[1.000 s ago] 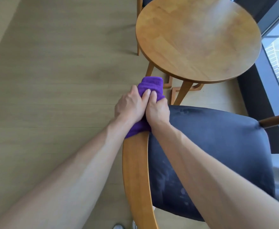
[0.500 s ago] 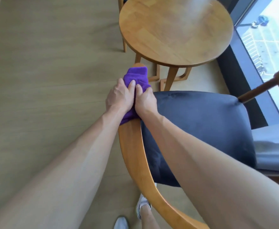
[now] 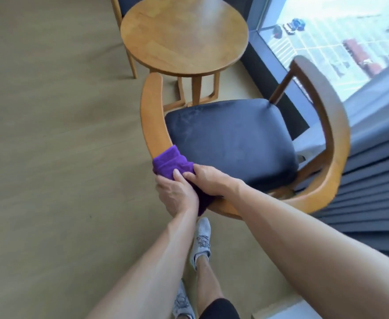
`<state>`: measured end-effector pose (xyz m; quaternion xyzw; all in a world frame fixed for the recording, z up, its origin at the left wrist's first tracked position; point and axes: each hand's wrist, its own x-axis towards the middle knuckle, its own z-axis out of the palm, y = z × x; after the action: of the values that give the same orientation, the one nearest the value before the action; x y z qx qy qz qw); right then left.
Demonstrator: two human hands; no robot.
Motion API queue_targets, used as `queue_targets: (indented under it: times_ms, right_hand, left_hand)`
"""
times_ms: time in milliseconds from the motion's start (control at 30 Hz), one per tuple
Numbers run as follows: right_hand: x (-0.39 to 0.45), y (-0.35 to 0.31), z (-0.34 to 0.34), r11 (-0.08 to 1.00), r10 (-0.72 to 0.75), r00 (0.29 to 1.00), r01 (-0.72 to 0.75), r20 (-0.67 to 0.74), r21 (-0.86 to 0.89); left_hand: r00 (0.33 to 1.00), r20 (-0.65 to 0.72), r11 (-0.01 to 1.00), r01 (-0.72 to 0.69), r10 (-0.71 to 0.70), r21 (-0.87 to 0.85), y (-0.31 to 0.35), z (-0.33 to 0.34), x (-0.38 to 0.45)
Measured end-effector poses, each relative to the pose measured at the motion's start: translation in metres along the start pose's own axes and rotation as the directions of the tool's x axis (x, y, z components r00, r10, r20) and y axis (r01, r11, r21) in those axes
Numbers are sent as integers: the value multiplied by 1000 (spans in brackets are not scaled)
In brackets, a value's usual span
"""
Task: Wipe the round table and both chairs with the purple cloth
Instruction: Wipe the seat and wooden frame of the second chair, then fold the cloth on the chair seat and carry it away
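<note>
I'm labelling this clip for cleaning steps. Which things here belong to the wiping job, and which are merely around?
Part of the job: purple cloth, near chair, round table, far chair, left hand, right hand.

Merely around: window, grey curtain, grey shoes.

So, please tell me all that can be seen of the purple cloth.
The purple cloth looks like soft, plush towel fabric, deep violet, folded or bunched thick. It is wrapped over the curved wooden rail of the near chair, beside the dark seat cushion. The left hand and the right hand both grip it; its lower end shows dark between them.
</note>
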<state>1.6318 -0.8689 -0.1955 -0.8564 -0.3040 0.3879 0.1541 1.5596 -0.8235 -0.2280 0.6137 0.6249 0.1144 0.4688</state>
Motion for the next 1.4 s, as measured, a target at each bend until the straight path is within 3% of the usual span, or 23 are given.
queue_targets:
  times_ms: [67, 167, 367, 467, 533, 567, 633, 700, 867, 933, 1033, 1100, 1133, 1200, 1300, 1333, 1400]
  right_hand:
    - [-22, 18, -2, 994, 12, 997, -4, 76, -109]
    - [-50, 40, -11, 977, 41, 994, -18, 103, -211]
    - [-97, 77, -47, 943, 33, 991, 11, 127, -334]
    - [-115, 92, -62, 942, 32, 991, 13, 129, -335]
    - [-127, 102, -76, 945, 40, 990, 6, 135, -326]
    - [-133, 106, -84, 945, 45, 990, 1, 135, -327]
    - [-142, 115, -100, 947, 31, 993, 7, 112, -320]
    - [-150, 118, -113, 958, 24, 996, 3, 91, -286]
    - [-163, 125, -154, 989, 113, 993, -114, -15, -91]
    - [-172, 127, -183, 974, 204, 972, -189, -117, 126]
    - [-184, 123, -229, 863, 257, 941, -120, -221, 491]
    - [-190, 116, -258, 814, 197, 951, -25, -236, 580]
    - [-192, 111, -271, 816, 131, 961, 35, -243, 577]
    - [-195, 100, -295, 872, 11, 966, 117, -257, 476]
    - [-185, 80, -319, 999, -42, 905, 44, -423, -3]
    - [-179, 70, -325, 991, -67, 861, -3, -504, -136]
    - [-168, 49, -339, 969, -108, 773, -59, -626, -240]
  left_hand:
    - [986, 62, 985, 159, -154, -71, -2, 6, -28]
    - [911, 172, 912, 395, -374, -109, 0, 18, -63]
    - [762, 331, 770, 623, -557, -139, 7, 28, -110]
    - [635, 440, 612, 761, -636, -213, 22, 28, -138]
    - [540, 546, 519, 828, -640, -211, 39, 27, -157]
    - [542, 575, 537, 819, -613, -200, 46, 29, -164]
    - [589, 596, 668, 735, -545, -117, 65, 30, -183]
    - [473, 703, 588, 803, -531, -96, 79, 31, -196]
    - [431, 776, 617, 784, -460, -70, 117, 36, -211]
    - [479, 778, 729, 683, -406, -40, 151, 34, -204]
    - [604, 781, 911, 396, -160, -119, 207, 31, -180]
    - [663, 748, 977, 144, 24, -159, 244, 26, -159]
    - [662, 742, 987, 27, 103, -162, 262, 22, -148]
    - [637, 734, 969, -211, 235, -128, 296, 16, -125]
    - [577, 696, 775, -631, 428, 46, 343, 8, -97]
    - [550, 698, 710, -699, 459, 84, 358, 5, -91]
    - [478, 721, 605, -789, 502, 102, 386, 1, -83]
